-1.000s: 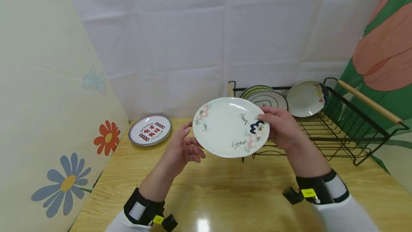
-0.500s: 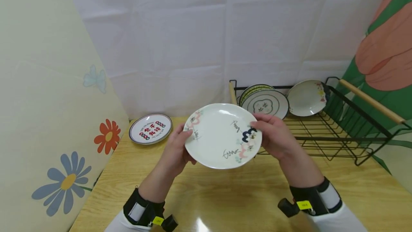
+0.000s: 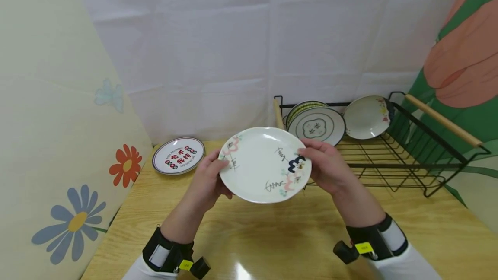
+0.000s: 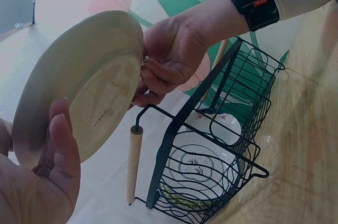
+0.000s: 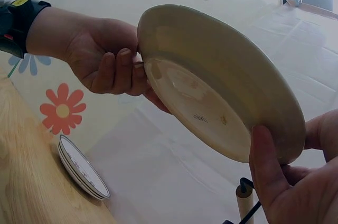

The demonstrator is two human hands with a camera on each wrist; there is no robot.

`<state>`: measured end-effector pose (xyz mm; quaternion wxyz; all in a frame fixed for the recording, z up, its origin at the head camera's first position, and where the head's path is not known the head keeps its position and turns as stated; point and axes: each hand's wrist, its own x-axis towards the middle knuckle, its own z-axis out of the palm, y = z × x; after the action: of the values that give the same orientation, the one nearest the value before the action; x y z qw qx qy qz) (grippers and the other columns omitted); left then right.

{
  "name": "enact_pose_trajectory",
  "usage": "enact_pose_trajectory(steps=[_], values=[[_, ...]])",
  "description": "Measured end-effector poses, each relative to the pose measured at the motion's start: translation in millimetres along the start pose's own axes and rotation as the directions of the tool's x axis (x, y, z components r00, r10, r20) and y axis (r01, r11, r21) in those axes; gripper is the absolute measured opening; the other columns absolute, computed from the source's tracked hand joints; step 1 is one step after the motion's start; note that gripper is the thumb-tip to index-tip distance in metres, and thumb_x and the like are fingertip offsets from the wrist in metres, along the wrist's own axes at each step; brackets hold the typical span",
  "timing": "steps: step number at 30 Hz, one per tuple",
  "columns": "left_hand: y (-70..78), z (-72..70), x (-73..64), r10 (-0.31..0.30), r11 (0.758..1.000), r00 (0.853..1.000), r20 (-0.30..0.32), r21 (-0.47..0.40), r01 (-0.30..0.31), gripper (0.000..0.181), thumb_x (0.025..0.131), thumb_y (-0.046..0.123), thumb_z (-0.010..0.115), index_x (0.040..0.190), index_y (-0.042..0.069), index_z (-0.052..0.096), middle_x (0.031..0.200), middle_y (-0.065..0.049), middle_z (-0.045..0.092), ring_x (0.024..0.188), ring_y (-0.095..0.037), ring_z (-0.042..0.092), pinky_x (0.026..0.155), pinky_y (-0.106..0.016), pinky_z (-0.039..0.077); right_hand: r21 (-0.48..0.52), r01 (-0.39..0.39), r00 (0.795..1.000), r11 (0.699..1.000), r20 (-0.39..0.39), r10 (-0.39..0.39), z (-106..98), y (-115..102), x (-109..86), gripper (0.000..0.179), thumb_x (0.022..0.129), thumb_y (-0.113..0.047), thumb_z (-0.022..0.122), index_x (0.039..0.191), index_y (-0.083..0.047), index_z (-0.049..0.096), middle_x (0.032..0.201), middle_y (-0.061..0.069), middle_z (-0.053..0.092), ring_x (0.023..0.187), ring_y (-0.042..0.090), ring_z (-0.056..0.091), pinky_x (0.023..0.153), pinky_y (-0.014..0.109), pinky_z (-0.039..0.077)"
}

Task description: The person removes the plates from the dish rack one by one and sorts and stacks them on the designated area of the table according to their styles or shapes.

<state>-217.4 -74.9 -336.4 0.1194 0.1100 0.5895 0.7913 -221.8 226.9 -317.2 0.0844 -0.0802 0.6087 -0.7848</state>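
Both my hands grip the plate: L hand [image 3: 206,178] on its left rim, R hand [image 3: 330,165] on its right rim. L thumb's on the upper face, & the left wrist view has L fingers against the underside. R thumb's also on top, by a navy flower, w/ R fingers curled below the rim. The plate [image 3: 262,165] is up in the air over the desk [image 3: 249,237], btwn my hands, tilted w/ its face toward me. It's white w/ pink & navy flowers + dark script; underside has a small mark, too small to read.

Far left on the desk: a pile [image 3: 178,156] of dark-rimmed plates, top one w/ red characters. On the right: a black wire rack [image 3: 404,166] w/ wooden handles, left [image 3: 278,113] & right [image 3: 443,120]. In its far left corner a ringed plate [image 3: 319,125] leans in front of yellow-green ones [image 3: 305,108]; right of it, just beside, a white dish [image 3: 365,118] w/ flowers stands tilted against the far side. My plate's nearer than the rack & hides part of its near left corner in the head view, but isn't touching it. Pale cloth [image 3: 202,46] hangs at the far side. Black straps [image 3: 377,239] on both wrists, white sleeves [image 3: 408,265] below.
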Motion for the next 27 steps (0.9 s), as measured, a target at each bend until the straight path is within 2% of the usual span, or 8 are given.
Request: enact_pose_trajectory(steps=[7,13,16,20,25,27], values=[[5.7,-4.3,-2.0,-0.013,1.0,0.999,0.047,0.009,0.013,0.05,0.103,0.01,0.042,0.153,0.004,0.04,0.086,0.003,0.076,0.056,-0.013,0.071,0.047,-0.027,0.056,-0.013,-0.012,1.0,1.0,0.003,0.012,0.0,-0.5,-1.1,0.025,0.102,-0.015,0.062,0.127,-0.016,0.069,0.102,0.001,0.08,0.087,0.015,0.078,0.076,0.028,0.063],[10.7,-6.1,-5.0,-0.002,1.0,0.997,0.075,0.003,0.002,0.049,0.105,0.01,0.04,0.154,0.003,0.039,0.091,0.002,0.078,0.061,-0.013,0.074,0.049,-0.027,0.058,0.008,0.046,0.995,0.999,0.094,-0.047,-2.6,-2.5,-5.3,0.029,0.107,-0.019,0.054,0.134,-0.014,0.065,0.104,0.002,0.079,0.084,0.013,0.077,0.072,0.026,0.063],[12.5,-6.4,-5.1,0.004,1.0,0.998,0.06,-0.006,-0.004,0.049,0.106,0.01,0.039,0.155,0.005,0.039,0.093,0.002,0.078,0.062,-0.014,0.074,0.051,-0.027,0.059,0.055,0.09,0.983,0.994,0.153,-0.098,-3.9,-3.5,-7.9,0.031,0.11,-0.02,0.048,0.135,-0.011,0.065,0.106,0.004,0.078,0.083,0.014,0.077,0.072,0.027,0.063],[14.1,-7.4,-4.3,0.017,1.0,1.0,0.021,-0.023,-0.016,0.05,0.106,0.01,0.039,0.156,0.008,0.04,0.095,0.002,0.078,0.062,-0.014,0.074,0.052,-0.028,0.059,0.123,0.119,0.966,0.985,0.213,-0.144,-3.5,-3.3,-8.8,0.034,0.111,-0.017,0.043,0.136,-0.007,0.063,0.113,0.007,0.076,0.089,0.019,0.078,0.076,0.034,0.064],[17.0,-12.7,-2.2,0.028,0.999,0.999,-0.028,-0.03,-0.029,0.05,0.107,0.01,0.038,0.157,0.01,0.041,0.092,0.003,0.079,0.061,-0.015,0.074,0.054,-0.029,0.06,0.125,0.133,0.954,0.983,0.254,-0.161,-0.6,-1.8,-9.0,0.037,0.111,-0.015,0.041,0.14,-0.002,0.059,0.116,0.008,0.073,0.093,0.021,0.077,0.082,0.038,0.064],[18.4,-16.6,-0.3,0.029,0.999,0.999,-0.046,-0.031,-0.031,0.05,0.107,0.01,0.038,0.157,0.012,0.041,0.091,0.004,0.08,0.061,-0.015,0.074,0.054,-0.03,0.06,0.113,0.134,0.951,0.984,0.264,-0.16,1.9,-1.5,-9.4,0.04,0.111,-0.016,0.04,0.145,0.001,0.053,0.118,0.009,0.071,0.096,0.022,0.076,0.085,0.04,0.063]])
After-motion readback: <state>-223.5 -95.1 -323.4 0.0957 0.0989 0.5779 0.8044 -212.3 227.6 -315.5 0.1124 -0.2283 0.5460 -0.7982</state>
